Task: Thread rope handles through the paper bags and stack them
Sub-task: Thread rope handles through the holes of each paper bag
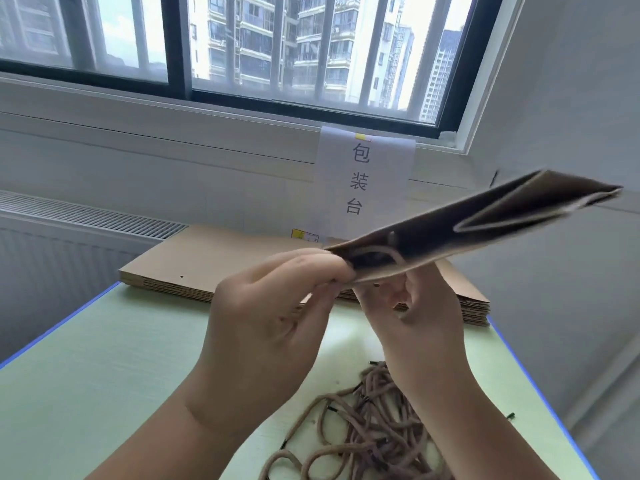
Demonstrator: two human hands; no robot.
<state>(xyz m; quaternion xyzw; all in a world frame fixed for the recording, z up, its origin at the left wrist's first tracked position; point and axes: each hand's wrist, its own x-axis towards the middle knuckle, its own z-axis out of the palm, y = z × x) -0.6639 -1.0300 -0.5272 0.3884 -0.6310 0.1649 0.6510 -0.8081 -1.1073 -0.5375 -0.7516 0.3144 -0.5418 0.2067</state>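
Over green table (pixel 104 375), left hand (pixel 263 327) and right hand (pixel 415 323) pinching raised paper bag (pixel 467 226), rope handle (pixel 377 252) in its mouth.

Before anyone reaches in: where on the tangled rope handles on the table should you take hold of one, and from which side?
Pinch just behind a dark tip poking out at the left edge of the rope pile, coming from the left. That end lies free on the table; the mid-rope loops are intertwined and would probably drag others.

Bag stack (pixel 214 261) at table (pixel 104 358) rear; rope pile (pixel 374 420) front right.
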